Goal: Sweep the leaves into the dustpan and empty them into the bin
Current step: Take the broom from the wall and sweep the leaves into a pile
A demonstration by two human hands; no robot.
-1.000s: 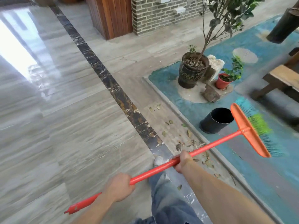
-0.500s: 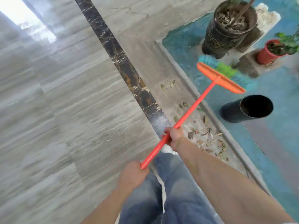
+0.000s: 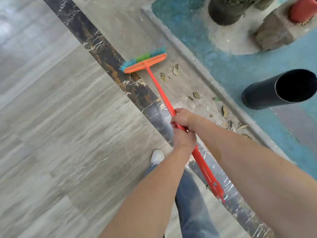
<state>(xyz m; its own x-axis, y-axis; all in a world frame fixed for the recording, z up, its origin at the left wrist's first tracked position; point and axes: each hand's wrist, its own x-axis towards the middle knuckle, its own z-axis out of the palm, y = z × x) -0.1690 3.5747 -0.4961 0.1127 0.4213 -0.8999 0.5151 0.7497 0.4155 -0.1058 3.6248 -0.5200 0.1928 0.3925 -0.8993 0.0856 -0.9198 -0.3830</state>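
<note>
Orange broom handle [image 3: 161,93] sits in both my fists: right hand [image 3: 182,118] wrapped round it higher up, left hand [image 3: 184,139] clamped directly below, the two touching. My fingers are mostly hidden behind the knuckles. Handle end pokes out between my forearms. Broom head [image 3: 145,63] rests on the floor, straddling the dark marble strip [image 3: 96,43] and grey tile. Dry leaves [image 3: 196,95] lie scattered right of the handle, along the raised kerb [image 3: 192,57]. Black bin [image 3: 267,93] stands beyond the kerb on blue ground; inside too dark to read. Dark planter [image 3: 226,12] and red pot [image 3: 302,9] are cut off at the top edge.
</note>
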